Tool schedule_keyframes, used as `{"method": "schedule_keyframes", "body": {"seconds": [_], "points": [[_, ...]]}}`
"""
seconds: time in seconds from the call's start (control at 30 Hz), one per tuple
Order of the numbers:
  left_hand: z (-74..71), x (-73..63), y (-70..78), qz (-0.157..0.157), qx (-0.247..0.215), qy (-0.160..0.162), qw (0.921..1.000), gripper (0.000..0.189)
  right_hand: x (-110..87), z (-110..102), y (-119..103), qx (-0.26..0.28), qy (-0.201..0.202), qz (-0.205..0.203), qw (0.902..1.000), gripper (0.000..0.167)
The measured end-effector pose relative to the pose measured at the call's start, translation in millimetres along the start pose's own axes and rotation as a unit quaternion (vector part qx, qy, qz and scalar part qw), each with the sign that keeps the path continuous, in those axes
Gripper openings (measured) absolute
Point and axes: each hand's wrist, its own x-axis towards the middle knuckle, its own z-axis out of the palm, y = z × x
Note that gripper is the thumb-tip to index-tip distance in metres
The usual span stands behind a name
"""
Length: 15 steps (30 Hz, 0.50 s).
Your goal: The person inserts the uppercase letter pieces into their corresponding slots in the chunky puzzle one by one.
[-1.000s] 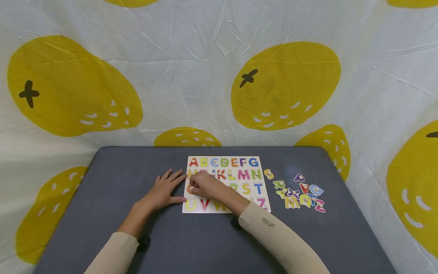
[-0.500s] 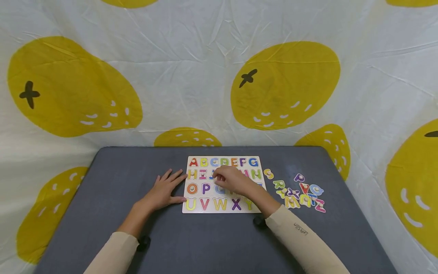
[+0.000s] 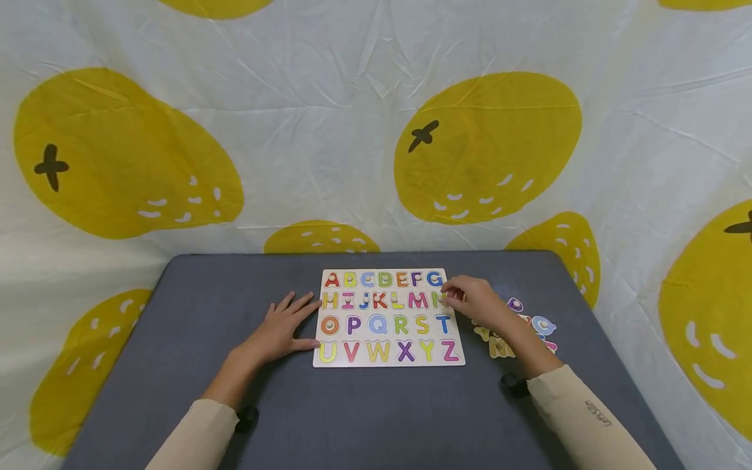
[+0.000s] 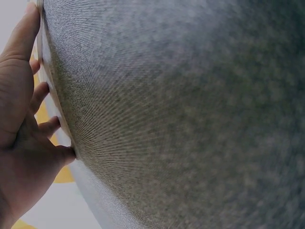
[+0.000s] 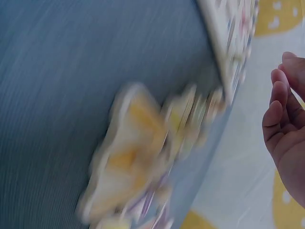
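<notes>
Left hand (image 3: 279, 331), spread, and right hand (image 3: 477, 301), fingertips pressed together, are held at opposite ends of the letter board (image 3: 389, 337).

Can count one left hand (image 3: 286, 328), one right hand (image 3: 477, 302), one table (image 3: 376, 418), one board (image 3: 389, 325), twenty-six board letters (image 3: 406, 351); cannot count partly covered loose pieces (image 3: 543, 326).

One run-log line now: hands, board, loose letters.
left hand: spread at left edge of board | right hand: curled near board's right edge, no letter visible | loose letters: right of board
</notes>
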Motion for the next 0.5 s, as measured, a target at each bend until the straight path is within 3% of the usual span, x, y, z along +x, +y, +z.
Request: {"method": "schedule_keyframes", "body": {"seconds": [0.3, 0.5], "points": [[1.7, 0.0, -1.8, -0.003, -0.002, -0.005, 1.0000, 0.094, -37.3, -41.2, 55.4, -0.032, 0.033, 0.072, 0.9963, 0.020], [1.6, -0.2, -1.1, -0.005, -0.004, -0.005, 1.0000, 0.093, -54.3, -54.1, 83.5, -0.038, 0.045, 0.104, 0.9928, 0.022]]}}
